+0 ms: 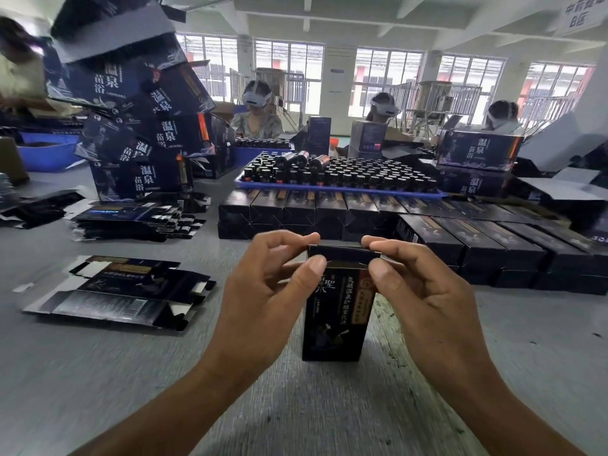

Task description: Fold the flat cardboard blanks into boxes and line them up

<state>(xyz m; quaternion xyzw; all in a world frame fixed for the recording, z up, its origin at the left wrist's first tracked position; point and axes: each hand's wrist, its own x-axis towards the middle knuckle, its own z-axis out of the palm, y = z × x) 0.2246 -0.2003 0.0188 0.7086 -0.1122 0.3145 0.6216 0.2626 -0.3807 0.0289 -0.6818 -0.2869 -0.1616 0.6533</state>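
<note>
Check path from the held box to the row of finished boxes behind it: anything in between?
Nothing visible. Both hands, left hand and right hand, pinch the top flap of the upright box. Only bare grey table lies between it and the finished boxes directly behind.

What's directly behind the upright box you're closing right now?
Behind the upright dark printed cardboard box, pinched at its top flap by the left hand and right hand, lie rows of finished dark boxes. The hands and box cover the table between.
</note>
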